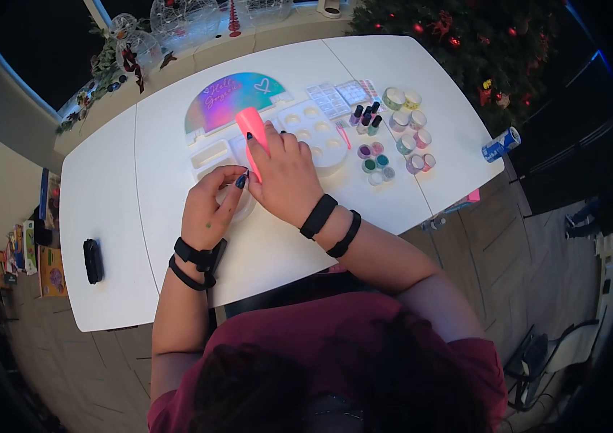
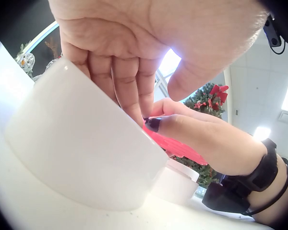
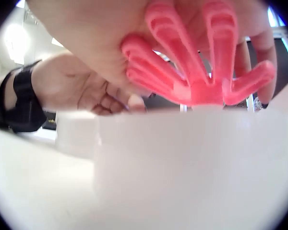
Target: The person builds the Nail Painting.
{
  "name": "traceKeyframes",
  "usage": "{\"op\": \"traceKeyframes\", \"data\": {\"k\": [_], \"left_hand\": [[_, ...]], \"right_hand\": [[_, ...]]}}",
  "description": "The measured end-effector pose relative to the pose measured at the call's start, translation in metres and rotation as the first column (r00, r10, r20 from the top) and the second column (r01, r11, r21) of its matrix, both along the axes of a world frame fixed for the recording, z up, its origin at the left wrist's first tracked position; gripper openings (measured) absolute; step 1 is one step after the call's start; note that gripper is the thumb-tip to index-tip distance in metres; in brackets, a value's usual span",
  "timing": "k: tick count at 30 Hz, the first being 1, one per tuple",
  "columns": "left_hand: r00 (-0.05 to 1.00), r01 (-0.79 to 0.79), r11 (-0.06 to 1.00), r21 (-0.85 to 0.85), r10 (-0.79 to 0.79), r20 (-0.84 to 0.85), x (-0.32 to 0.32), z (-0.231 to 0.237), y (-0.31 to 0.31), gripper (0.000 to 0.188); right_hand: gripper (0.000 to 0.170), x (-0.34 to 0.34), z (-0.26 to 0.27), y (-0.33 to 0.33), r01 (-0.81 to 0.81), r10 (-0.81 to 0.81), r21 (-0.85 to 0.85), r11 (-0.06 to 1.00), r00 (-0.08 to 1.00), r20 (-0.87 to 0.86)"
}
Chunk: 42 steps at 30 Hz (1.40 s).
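A pink plastic hand-shaped piece (image 1: 251,121) stands over a white manicure tray (image 1: 329,164), its spread fingers (image 3: 192,57) showing in the right wrist view. My right hand (image 1: 288,177) grips it from above, palm over the pink fingers. Beside its near end is my left hand (image 1: 209,206), its fingertips right at the pink plastic and the thumb held apart in the left wrist view. A white rounded wall (image 2: 86,143) of the tray rises close below the left fingers. Behind the hands, a rainbow half-round panel (image 1: 227,101) with lettering and a heart stands on the tray.
Right of the tray stand nail polish bottles (image 1: 375,124), small glitter pots (image 1: 370,164) and several lidded jars (image 1: 406,143). Sticker sheets (image 1: 328,101) lie behind. A black case (image 1: 93,261) rests at the left; a blue can (image 1: 501,144) is at the right edge.
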<state>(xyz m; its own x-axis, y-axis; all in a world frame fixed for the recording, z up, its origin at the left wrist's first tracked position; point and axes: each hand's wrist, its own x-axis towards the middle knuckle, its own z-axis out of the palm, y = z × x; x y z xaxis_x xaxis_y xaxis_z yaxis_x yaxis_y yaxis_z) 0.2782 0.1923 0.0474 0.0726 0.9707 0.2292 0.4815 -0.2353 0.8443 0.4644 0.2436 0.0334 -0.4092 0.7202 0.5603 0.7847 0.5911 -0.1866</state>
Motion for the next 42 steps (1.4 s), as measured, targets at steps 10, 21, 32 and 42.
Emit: {"op": "traceKeyframes", "data": {"k": [10,21,32,42], "left_hand": [[0.999,0.02,1.0,0.02,-0.019,-0.037,0.0,0.0,-0.002,0.029],[1.0,0.003,0.999,0.039,-0.002,-0.024,-0.001,0.0,0.0,0.028],[0.987,-0.126,0.991,0.045,0.121,0.102,-0.006,-0.001,-0.004,0.029],[0.999,-0.027,0.98,0.198,0.034,-0.033,0.031,0.047,-0.029,0.038]], "right_hand": [[0.031,0.136,0.059,0.058,0.094,-0.094,-0.059,0.994,0.996,-0.004],[0.02,0.15,0.045,0.088,0.441,-0.43,-0.229,0.867,0.897,0.101],[0.018,0.134,0.06,0.07,0.12,-0.118,-0.008,0.993,0.961,-0.249],[0.015,0.05,0.1,-0.034,-0.474,0.438,0.008,0.881,0.809,-0.393]]}}
